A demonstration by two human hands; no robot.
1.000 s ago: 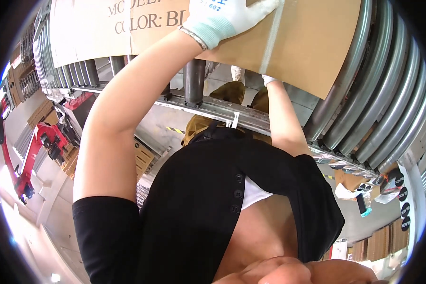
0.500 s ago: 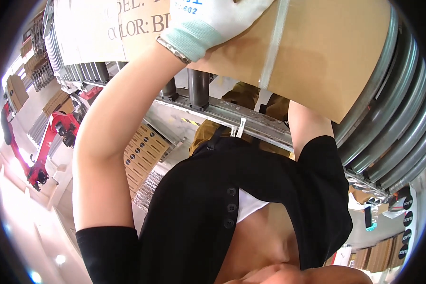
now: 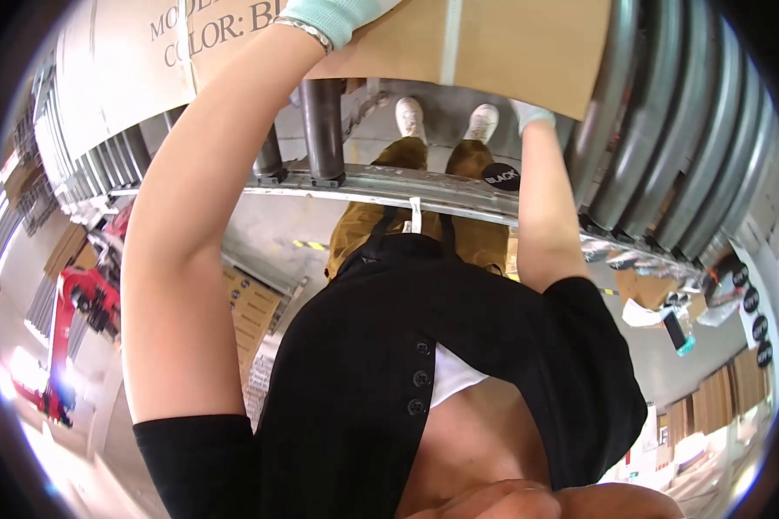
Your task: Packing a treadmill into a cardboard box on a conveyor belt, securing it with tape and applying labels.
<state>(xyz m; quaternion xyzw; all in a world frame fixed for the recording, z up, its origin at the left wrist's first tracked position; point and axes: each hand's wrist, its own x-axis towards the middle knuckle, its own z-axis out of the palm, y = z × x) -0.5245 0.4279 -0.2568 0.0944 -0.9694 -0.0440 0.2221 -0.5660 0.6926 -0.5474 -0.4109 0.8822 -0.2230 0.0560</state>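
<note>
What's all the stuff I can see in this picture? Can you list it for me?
cardboard box: one, brown with a pale strap, top, on the rollers
conveyor rollers: a row, grey metal, upper right
metal rail: one, silver, across the middle
red machine: one, left edge
flat cartons: a stack, brown, left of centre
shoes: two, white, top centre
left hand: gloved, pale green, on the box
right hand: gloved, under the box edge

A roller conveyor of grey metal rollers carries the load. A brown cardboard box lies directly on it, crossed by a pale strap.
</note>
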